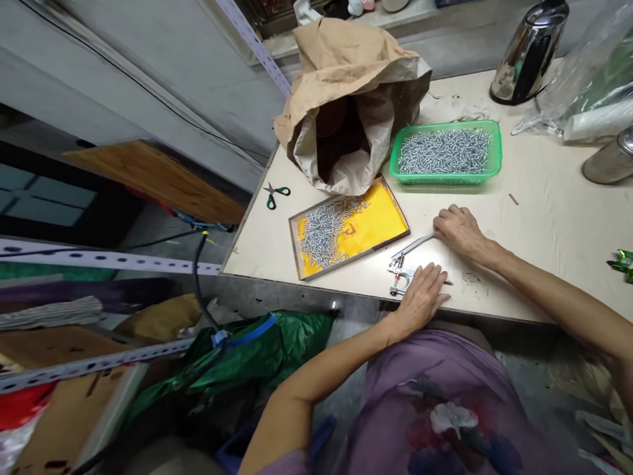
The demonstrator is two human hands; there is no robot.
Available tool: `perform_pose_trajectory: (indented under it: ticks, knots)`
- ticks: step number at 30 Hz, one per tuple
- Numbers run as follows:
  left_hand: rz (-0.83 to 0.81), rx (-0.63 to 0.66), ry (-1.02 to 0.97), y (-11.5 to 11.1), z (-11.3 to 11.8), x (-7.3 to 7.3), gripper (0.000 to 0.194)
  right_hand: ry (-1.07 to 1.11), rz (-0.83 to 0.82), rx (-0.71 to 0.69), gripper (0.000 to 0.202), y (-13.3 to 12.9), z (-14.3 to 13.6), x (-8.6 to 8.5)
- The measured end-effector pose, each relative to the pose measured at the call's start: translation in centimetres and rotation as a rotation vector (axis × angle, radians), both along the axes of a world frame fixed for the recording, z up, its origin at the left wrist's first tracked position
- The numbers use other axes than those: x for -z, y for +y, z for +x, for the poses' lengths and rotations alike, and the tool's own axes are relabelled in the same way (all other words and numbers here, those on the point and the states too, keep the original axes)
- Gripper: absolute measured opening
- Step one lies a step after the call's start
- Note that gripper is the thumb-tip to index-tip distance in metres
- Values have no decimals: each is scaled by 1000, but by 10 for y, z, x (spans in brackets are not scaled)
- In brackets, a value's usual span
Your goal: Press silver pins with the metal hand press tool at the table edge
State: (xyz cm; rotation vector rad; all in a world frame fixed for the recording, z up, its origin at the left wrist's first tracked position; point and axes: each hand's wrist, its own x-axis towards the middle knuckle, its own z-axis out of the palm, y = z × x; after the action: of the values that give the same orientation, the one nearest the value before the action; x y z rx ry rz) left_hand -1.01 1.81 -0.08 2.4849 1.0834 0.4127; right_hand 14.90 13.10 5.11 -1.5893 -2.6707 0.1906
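Observation:
A metal plier-like hand tool (399,272) with a coil spring at its jaws lies near the table's front edge, its two handles spread apart. My left hand (422,300) lies palm down over the lower handle, fingers close together, and the handle's tip shows past them. At the end of the upper handle, my right hand (459,231) has its fingers curled round it. Left of the tool is a shallow tray (383,218) with a yellow bottom. Many small silver metal pieces (321,234), like rivets or screws, are heaped in the tray's left half.
Behind the tray an open brown paper bag (346,59) lies mouth forward. A green plastic basket (445,178) holds more small metal pieces. Scissors (273,194) lie at the left. A steel kettle (527,59) and a metal flask (610,158) stand at the right.

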Motion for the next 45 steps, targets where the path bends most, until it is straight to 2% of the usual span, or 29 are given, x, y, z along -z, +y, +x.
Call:
perform_pose_trajectory:
  ticks: [2, 6, 8, 11, 14, 15, 16, 17, 20, 23, 26, 29, 32, 35, 41, 45]
  knots:
    - [-28, 13, -18, 0, 0, -4, 44, 1, 9, -138, 18, -5, -24, -8]
    - [-121, 67, -29, -13, -12, -10, 36, 38, -84, -583, 14, -26, -70, -11]
    - [-112, 11, -21, -22, -30, -13, 31, 21, -102, -696, 14, -34, -83, -5]
    - [-52, -124, -5, -20, -73, -21, 26, 43, -97, -743, 14, -39, -89, 7]
    - [48, -342, 9, 9, -123, -35, 28, 207, -116, -695, 16, -37, -87, 10]
    - [115, -497, 36, 22, -138, -40, 28, 300, -115, -652, 18, -34, -84, 7]
    - [141, -593, 89, 36, -150, -44, 26, 403, -100, -591, 21, -30, -80, 2]
    - [129, -633, 145, 49, -161, -48, 23, 501, -70, -512, 23, -24, -75, -6]
    - [-9, -641, 303, 81, -177, -53, 15, 657, 86, -238, 27, 6, -47, -39]
    - [-115, -576, 403, 97, -179, -53, 13, 558, 272, 14, 28, 44, -9, -69]
    - [-117, -508, 462, 104, -179, -53, 14, 409, 361, 165, 36, 67, 21, -80]
    - [-91, -491, 519, 108, -180, -54, 17, 360, 336, 148, 42, 64, 27, -71]
    - [-65, -487, 574, 110, -181, -55, 18, 374, 280, 20, 39, 42, 17, -52]
    - [-42, -420, 628, 110, -180, -56, 22, 388, 224, -57, 35, 15, 5, -37]
    - [26, -251, 713, 108, -181, -57, 21, 409, 130, -92, 33, -19, 3, -20]
    - [43, -296, 686, 108, -186, -56, 22, 405, 79, -82, 31, -33, 6, -12]
